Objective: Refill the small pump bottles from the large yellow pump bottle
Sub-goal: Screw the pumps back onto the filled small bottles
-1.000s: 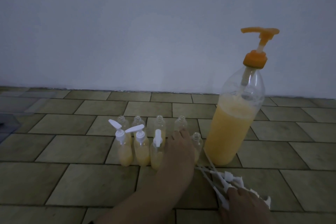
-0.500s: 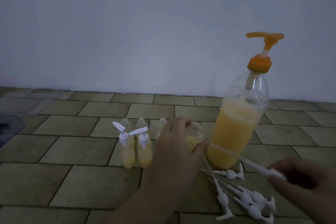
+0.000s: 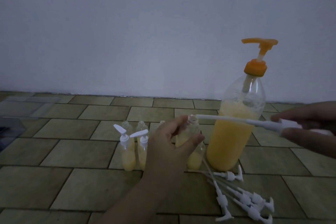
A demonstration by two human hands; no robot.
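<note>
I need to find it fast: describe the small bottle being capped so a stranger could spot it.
Start at the big yellow bottle. Just left of it, the left hand holds a small bottle above the floor. Only this one has a white pump's tube at its open mouth.

Prob. home interior, tiled floor [image 3: 76, 154], plain white wall [image 3: 145, 32]

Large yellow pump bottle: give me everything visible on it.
The large yellow pump bottle is clear plastic and stands upright on the tiled floor, right of the small bottles. Opaque yellow liquid fills roughly two thirds; the shoulder is empty. Its orange collar and pump head are raised, spout pointing left, dip tube visible inside. Neither hand touches it.
</note>
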